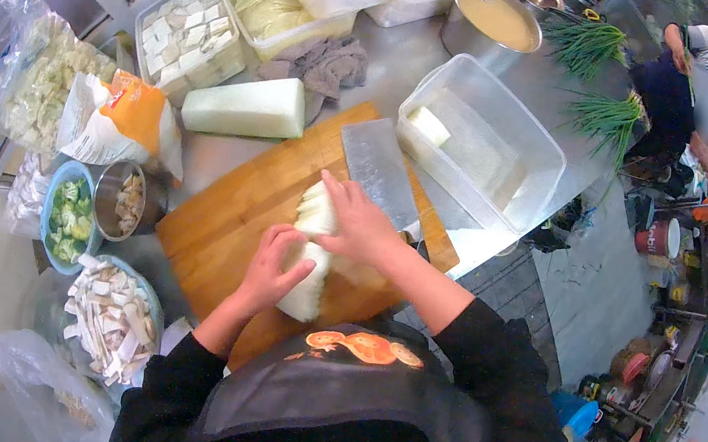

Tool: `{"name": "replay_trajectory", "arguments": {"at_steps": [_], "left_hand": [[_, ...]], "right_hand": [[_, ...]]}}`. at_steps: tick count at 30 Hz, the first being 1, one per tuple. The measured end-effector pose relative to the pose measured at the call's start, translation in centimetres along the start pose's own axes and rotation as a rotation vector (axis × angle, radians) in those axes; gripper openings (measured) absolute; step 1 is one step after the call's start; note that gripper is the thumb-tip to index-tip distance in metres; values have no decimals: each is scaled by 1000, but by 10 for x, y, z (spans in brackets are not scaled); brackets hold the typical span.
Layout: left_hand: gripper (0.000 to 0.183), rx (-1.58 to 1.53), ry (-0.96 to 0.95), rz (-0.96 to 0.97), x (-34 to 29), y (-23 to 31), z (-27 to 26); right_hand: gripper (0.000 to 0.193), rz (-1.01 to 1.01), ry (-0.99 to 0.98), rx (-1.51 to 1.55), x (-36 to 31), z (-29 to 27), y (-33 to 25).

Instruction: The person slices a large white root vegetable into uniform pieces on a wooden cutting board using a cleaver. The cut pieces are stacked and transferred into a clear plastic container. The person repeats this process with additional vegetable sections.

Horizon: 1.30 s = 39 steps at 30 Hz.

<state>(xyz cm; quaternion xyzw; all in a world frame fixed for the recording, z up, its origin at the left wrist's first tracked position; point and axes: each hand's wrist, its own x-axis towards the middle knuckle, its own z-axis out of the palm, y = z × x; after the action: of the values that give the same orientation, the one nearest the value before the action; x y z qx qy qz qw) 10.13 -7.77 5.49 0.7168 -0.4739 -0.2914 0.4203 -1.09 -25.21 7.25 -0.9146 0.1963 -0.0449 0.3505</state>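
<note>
At the center of a wooden board, my right hand clasps the upper white slices from end to end between fingers and thumb, while my left hand, near it but apart, rests its thumb at the lower white slices, its grip impossible to tell. From the slices, a cleaver lies at 1 o'clock, partly on the board, and a big white block at 11. Farther out, a clear tub sits between 1 and 2, a broccoli bowl at 9.
</note>
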Motion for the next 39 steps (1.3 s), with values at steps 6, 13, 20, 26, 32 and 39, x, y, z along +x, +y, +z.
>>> {"name": "replay_trajectory", "arguments": {"at_steps": [6,13,20,26,32,39], "left_hand": [[33,-27,-92,-41,1,-3,-6],[34,-776,219,-437,8,-12,-7],[34,-764,310,-399,12,-20,-11],[31,-651,319,-419,-1,-27,-10],[29,-549,254,-343,6,-10,-6],[27,-389,140,-317,10,5,-7]], "right_hand": [[87,-133,-6,-131,16,13,0],[57,-256,83,-86,18,26,3],[62,-207,277,203,13,-40,3],[63,136,454,21,-26,-165,74],[60,395,406,-118,-72,-192,138],[53,437,336,-405,-63,-194,168]]}}
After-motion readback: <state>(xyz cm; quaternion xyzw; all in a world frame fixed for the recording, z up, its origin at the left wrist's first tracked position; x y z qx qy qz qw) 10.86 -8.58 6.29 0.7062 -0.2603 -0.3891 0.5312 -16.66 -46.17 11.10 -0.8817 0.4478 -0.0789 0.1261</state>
